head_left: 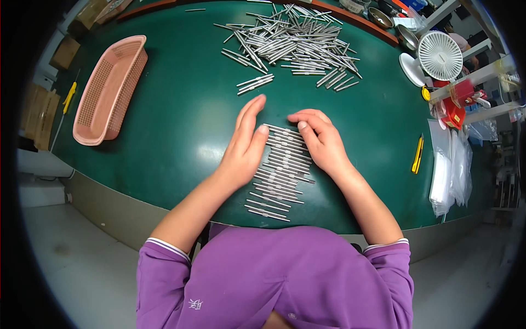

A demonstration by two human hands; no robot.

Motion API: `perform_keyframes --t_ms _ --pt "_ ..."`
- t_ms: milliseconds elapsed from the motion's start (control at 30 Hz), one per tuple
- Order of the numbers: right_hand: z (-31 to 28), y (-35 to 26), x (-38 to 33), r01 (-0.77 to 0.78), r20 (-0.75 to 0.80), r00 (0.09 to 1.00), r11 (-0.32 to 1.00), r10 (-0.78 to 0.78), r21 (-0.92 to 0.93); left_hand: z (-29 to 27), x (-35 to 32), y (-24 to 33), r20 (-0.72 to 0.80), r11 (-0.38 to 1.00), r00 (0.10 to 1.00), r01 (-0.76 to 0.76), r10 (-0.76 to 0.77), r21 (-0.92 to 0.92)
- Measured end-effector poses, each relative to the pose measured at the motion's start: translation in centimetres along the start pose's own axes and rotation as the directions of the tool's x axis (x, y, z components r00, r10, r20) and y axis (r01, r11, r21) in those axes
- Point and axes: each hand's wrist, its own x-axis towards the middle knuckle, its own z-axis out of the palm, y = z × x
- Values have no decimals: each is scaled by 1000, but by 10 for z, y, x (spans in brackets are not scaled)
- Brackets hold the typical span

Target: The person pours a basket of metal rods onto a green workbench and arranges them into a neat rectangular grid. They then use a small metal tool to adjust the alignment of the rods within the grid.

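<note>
A column of slim silver metal rods (284, 164) lies side by side on the green tabletop, close to my body. Their ends are staggered, more unevenly towards the near end. My left hand (241, 148) stands on edge along the left side of the column, fingers stretched forward, thumb at the far rods' left ends. On the opposite side, my right hand (323, 140) has its fingers bent inward past the far end, its thumb by the rods' right ends. Neither hand grips a rod. Further away lies a large jumbled heap of similar rods (298, 44).
A pink perforated plastic basket (87, 138) stands at the left, beside a yellow-handled screwdriver (70, 96). At the right lie a yellow utility knife (417, 154) and clear plastic bags (452, 170). A small white fan (440, 55) and metal bowls (380, 18) are at the far right.
</note>
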Motion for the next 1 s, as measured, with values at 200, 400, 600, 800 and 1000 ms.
perform_keyframes --t_ms 200,400,600,800,1000 --pt "25 4 -3 -85 -192 966 915 172 393 16 16 -10 121 995 990 78 -69 -67" --pt "34 -2 1 -70 -205 955 833 215 549 16 16 -20 131 943 987 130 -94 -307" --pt "27 -5 -11 -111 -184 935 743 304 660 14 15 -18 163 859 984 139 -65 -494" --pt "28 -4 -15 -49 -201 962 841 184 539 17 13 -17 211 903 977 96 -6 -419" --pt "30 -2 -17 -26 -243 924 681 296 732 19 12 -18 173 889 985 85 -6 -449"
